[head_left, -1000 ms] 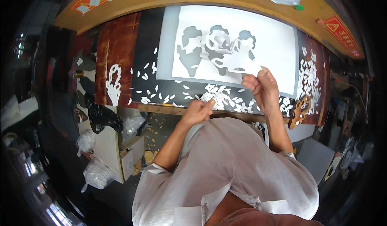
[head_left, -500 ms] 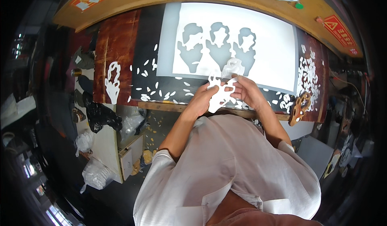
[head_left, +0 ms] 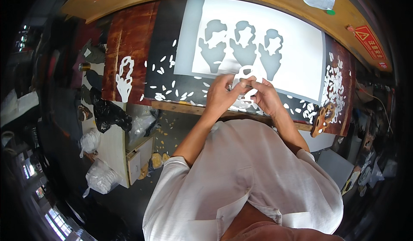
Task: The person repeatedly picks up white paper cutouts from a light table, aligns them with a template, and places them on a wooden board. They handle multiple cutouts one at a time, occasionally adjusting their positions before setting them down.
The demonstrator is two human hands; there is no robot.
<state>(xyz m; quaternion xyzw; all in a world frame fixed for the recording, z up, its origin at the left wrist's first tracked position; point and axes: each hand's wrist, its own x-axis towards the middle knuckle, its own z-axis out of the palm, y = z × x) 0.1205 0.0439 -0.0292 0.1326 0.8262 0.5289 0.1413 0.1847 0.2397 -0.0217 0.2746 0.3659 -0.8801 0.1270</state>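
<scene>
Fingers (head_left: 235, 85) of both hands are pinching a white cut-out shape (head_left: 246, 73) between them, just above the near edge of the tabletop (head_left: 133, 39). Curled fingertips of the left hand (head_left: 221, 95) are closing on the shape's left side, while the right hand (head_left: 264, 97) is gripping its right side with thumb and forefinger nearly meeting; both hands are almost touching each other. The shape is being held in the air, partly covering the lower edge of a large white stencil sheet (head_left: 301, 52) that is lying flat and showing three grey vase-like openings (head_left: 243, 47). Around the hands, small white petal-shaped scraps (head_left: 165, 69) are lying scattered over the dark mat (head_left: 161, 30), and a denser heap of scraps (head_left: 335, 86) is lying to the right. Another white cut-out figure (head_left: 124, 78) is resting on the reddish wooden board (head_left: 129, 34) well to the left. A brown wooden template with holes (head_left: 322, 119) is sitting at the tabletop's right near corner. Below the tabletop on the left, white plastic bags (head_left: 100, 176) and a black bag (head_left: 107, 112) are sitting about a small shelf unit. Nothing is standing between the hands and the stencil sheet.
</scene>
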